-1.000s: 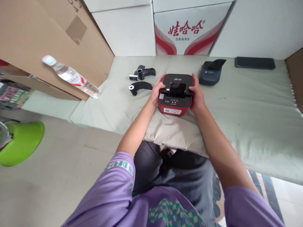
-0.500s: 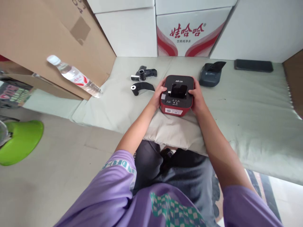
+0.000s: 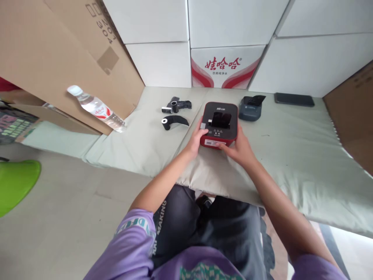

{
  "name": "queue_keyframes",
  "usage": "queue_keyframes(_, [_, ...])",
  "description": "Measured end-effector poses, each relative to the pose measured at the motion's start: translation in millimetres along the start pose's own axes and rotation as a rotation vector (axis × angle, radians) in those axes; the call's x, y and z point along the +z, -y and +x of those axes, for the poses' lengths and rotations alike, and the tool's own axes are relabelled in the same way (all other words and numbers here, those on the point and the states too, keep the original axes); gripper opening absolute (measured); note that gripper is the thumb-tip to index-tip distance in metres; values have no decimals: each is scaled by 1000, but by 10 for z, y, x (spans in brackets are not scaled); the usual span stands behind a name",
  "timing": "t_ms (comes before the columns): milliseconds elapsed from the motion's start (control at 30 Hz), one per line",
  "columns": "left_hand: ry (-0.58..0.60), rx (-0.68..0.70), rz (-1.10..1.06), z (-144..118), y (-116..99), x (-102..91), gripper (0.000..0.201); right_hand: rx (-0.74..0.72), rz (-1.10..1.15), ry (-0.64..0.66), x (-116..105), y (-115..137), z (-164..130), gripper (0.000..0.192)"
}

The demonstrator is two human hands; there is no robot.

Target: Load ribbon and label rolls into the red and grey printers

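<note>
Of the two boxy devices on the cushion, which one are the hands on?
The red-sided device, held between left hand and right hand; the dark bluish device, farther back to the right, is untouched.

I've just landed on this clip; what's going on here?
A person has a red-and-black device between both hands at a pale padded surface. The left hand holds its left side; the right hand holds the near right corner, thumb by the front label. A glossy black piece shows on its top. Beyond, black rolls lie to the left and a smaller dark device to the right.
</note>
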State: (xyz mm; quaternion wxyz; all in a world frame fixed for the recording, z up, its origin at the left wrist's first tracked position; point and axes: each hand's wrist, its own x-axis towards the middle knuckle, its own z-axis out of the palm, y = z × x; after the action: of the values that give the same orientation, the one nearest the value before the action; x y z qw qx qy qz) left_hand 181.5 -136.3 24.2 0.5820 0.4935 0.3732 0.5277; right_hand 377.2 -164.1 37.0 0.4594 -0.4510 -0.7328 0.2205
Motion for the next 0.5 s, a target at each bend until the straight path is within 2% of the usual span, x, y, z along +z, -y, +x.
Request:
queue_keyframes(167, [3, 144, -76, 1036, -127, 25, 52, 69, -83, -84, -31, -371, 802, 114])
queue_keyframes(267, [-64, 116, -134, 1529, -65, 46, 55, 113, -105, -120, 19, -623, 1193, 105])
queue_keyframes(400, [-108, -13, -206, 1773, 142, 44, 57, 215, -111, -85, 129, -879, 1365, 93])
queue_keyframes(500, [-103, -7, -207, 1813, 262, 24, 56, 254, -104, -76, 208, -1002, 1348, 90])
